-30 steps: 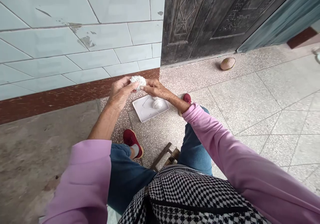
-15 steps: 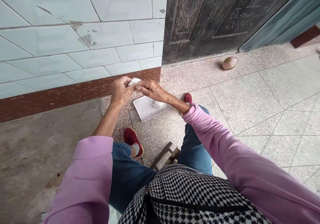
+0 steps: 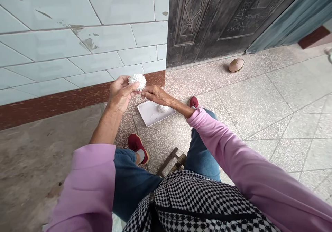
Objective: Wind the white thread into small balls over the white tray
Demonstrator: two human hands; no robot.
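Note:
My left hand (image 3: 119, 93) is closed around a white ruffled yarn piece (image 3: 137, 81), round like a pompom, with the thumb lying across its lower side. Close to the right edge of that piece, my right hand (image 3: 157, 96) has its fingers pinched together. Whatever sits in that pinch is too small to make out. On the floor below the hands lies a shallow white tray (image 3: 146, 118). In it rests a ball of white yarn (image 3: 163, 109), partly covered by my right wrist, and a loose strand curls on the tray's bottom.
A light tiled wall (image 3: 98, 61) rises in front, beside a dark carved door (image 3: 202, 24). By the door a round brownish object (image 3: 236, 65) lies on the floor. Part of a wooden stool (image 3: 168, 163) shows between my legs, near my red shoe (image 3: 136, 145).
The white yarn piece has turned and now shows its full ruffled face. My left hand has shifted slightly left, its grip opened wider around the piece. More of the yarn ball shows.

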